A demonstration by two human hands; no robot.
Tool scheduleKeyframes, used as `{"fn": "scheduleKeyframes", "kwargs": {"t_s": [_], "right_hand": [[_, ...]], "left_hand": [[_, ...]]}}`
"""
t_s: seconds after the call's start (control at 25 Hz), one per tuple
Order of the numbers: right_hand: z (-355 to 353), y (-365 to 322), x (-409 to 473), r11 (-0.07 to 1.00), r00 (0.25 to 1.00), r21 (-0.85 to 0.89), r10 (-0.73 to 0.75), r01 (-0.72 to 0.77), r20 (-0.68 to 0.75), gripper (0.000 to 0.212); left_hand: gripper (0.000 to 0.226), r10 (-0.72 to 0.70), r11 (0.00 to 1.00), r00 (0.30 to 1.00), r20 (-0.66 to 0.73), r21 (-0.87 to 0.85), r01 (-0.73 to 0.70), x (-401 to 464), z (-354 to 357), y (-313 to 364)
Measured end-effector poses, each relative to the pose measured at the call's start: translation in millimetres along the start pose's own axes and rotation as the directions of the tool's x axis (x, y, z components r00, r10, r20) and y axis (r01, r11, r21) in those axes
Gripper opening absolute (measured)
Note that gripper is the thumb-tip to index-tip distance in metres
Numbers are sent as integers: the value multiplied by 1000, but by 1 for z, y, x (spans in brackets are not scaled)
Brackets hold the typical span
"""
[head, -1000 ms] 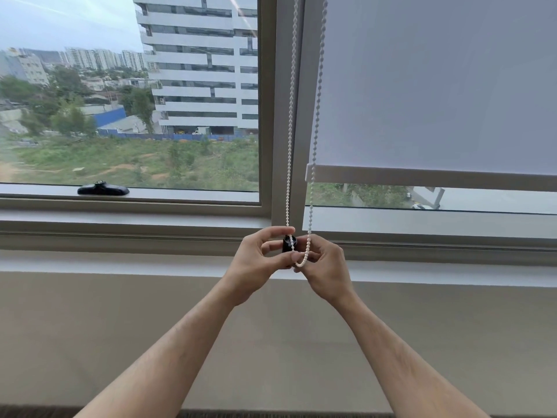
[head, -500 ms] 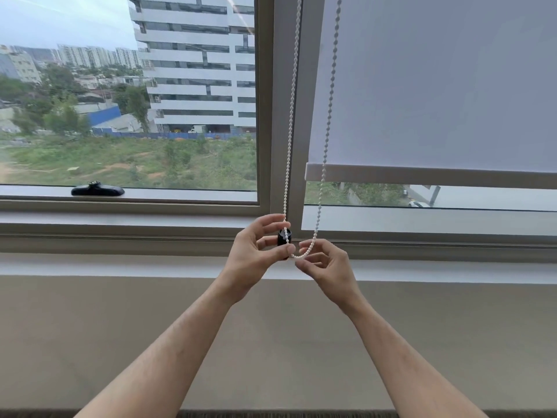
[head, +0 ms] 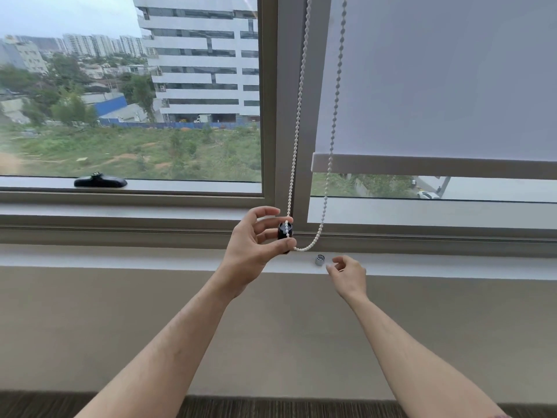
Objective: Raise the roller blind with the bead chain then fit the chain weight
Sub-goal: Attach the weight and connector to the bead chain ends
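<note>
Two hands, now apart: your left hand (head: 256,239) pinches the black chain weight (head: 284,233) between thumb and fingertips; your right hand (head: 346,271) has let go of the chain and dropped to the ledge, its fingers loosely curled and holding nothing.
Change: a moment ago both hands met at the bottom of the loop; now only the left one stays there, and the right one is reaching toward a small silver cap (head: 319,260) on the sill ledge (head: 150,257).
Meaning: I judge the weight is only part-fitted. The black body sits on the chain, and the silver piece looks like its closing part, not yet picked up.
Chain: the bead chain (head: 301,92) is a string of small white beads, hanging in two strands that join in a slack curve just right of the weight.
Weight: short, dark, glossy cylinder, pressed against the left strand at the loop's low end.
Cap: small metallic ring or cup, shiny, lying just left of your right fingertips, not touched.
Blind: the roller blind (head: 437,79) is flat matte pale-grey fabric with a stiff bottom bar (head: 422,167), hanging low, a strip of glass showing beneath.
Elsewhere: a black window handle (head: 100,181) lies on the left frame.
</note>
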State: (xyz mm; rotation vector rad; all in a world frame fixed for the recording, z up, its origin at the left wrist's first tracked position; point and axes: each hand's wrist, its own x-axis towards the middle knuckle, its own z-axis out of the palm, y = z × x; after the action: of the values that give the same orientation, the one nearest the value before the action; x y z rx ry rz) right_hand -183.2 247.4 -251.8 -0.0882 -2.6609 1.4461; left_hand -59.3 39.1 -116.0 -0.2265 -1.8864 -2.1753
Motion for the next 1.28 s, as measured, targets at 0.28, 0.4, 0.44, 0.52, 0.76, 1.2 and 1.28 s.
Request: {"fn": "scheduleKeyframes", "kwargs": {"t_s": [0.28,0.4,0.44,0.52,0.76,1.2,1.28], "right_hand": [[18,-9,24,966,993,-245,-58,82,102,38],[22,-17,29,950,989,-294,-65,103,136,9],[24,-18,31,951,988,-292,-70,107,135,17],[25,-21,32,957,991,-273,-69,98,115,16],[19,-43,23,987,984,-58,-141,148,105,14],[-36,-120,-25,772,898,585,-411,250,158,25],[-47,-132,-33,722,862,631,-481,284,162,26]], "left_hand": [[52,-1,999,1000,-2,38,1,-3,-2,3],[54,-13,999,1000,-11,44,13,-5,-3,3],[54,-11,999,1000,-12,42,11,-5,-3,2],[55,-7,999,1000,-13,43,8,-4,-4,1],[55,-7,999,1000,-8,36,8,-3,0,-1],[50,4,1000,1000,-3,-11,-4,0,3,-2],[50,3,1000,1000,-4,-13,-3,1,3,-3]]}}
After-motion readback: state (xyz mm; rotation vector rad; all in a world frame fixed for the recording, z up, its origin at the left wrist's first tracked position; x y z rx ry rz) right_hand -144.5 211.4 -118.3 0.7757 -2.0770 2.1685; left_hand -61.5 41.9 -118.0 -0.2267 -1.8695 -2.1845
